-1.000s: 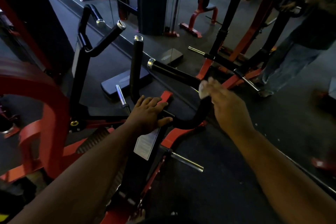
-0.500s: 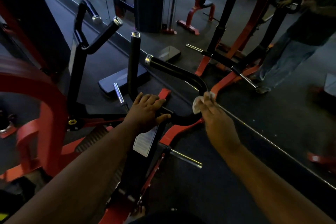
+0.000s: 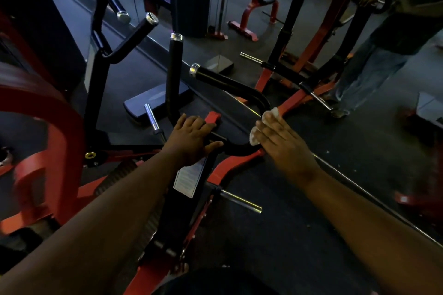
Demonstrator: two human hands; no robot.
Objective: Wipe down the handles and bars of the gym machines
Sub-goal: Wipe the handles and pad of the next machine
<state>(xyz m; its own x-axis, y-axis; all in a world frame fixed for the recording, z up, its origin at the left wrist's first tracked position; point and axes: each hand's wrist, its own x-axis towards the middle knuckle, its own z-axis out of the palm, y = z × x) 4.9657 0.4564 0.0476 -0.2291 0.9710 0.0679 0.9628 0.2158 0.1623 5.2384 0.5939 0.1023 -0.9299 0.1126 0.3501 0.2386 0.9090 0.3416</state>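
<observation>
The person leans over a red and black gym machine (image 3: 60,146) with both bare arms stretched out ahead. The right hand (image 3: 280,136) lies flat with its fingers straight, pressing a white cloth (image 3: 269,114) against the outer bend of the curved black handle bar (image 3: 239,86). The cloth sits between the palm and the bar, and only its crumpled edges show past the fingertips and beside the thumb. That bar sweeps up and away to the left and ends in a chrome cap (image 3: 194,70).

The left hand (image 3: 191,136) rests on the black frame where the handle bar meets the machine, fingers laid loosely over the top and the thumb spread out toward the right; it steadies itself there and holds nothing. Just beyond its fingers is a short red bracket (image 3: 212,117). Below the wrist a white instruction label (image 3: 189,178) is stuck to the black upright.

Past the left hand a straight black handle (image 3: 174,74) stands upright, chrome-capped, and further left a forked pair of grips (image 3: 122,40) rises from the other side of the frame. 2 chrome pegs (image 3: 239,202) jut from the frame, 1 near each hand. A mirror wall (image 3: 335,79) runs across the right, showing the reflected machine and a person's legs in jeans.
</observation>
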